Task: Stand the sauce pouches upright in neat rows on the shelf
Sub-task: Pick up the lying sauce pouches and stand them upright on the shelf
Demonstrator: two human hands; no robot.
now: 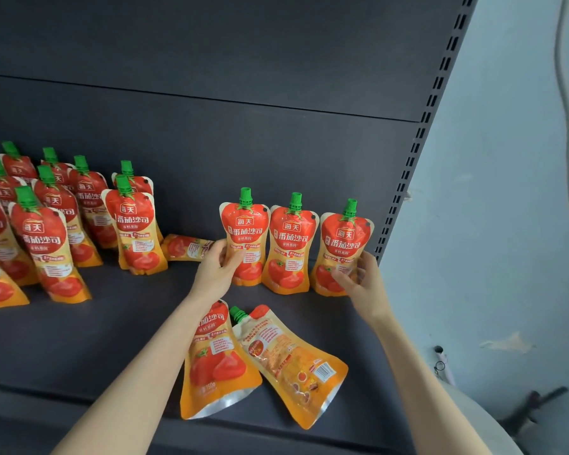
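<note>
Three red-and-orange tomato sauce pouches with green caps stand upright in a row at the right end of the dark shelf [119, 339]. My left hand [216, 269] grips the lower left side of the leftmost pouch [245, 231]. My right hand [362, 277] grips the lower part of the rightmost pouch [344, 244]. The middle pouch [289, 244] stands untouched between them. Two pouches lie flat near the front edge, one face up [216, 366] and one back side up [293, 362]. Another flat pouch [184, 246] lies behind my left hand.
Several upright pouches [56, 221] fill the left part of the shelf in rows. The slotted shelf upright [418, 139] bounds the right end, with a pale wall [506, 192] beyond it. Bare shelf surface lies between the two groups.
</note>
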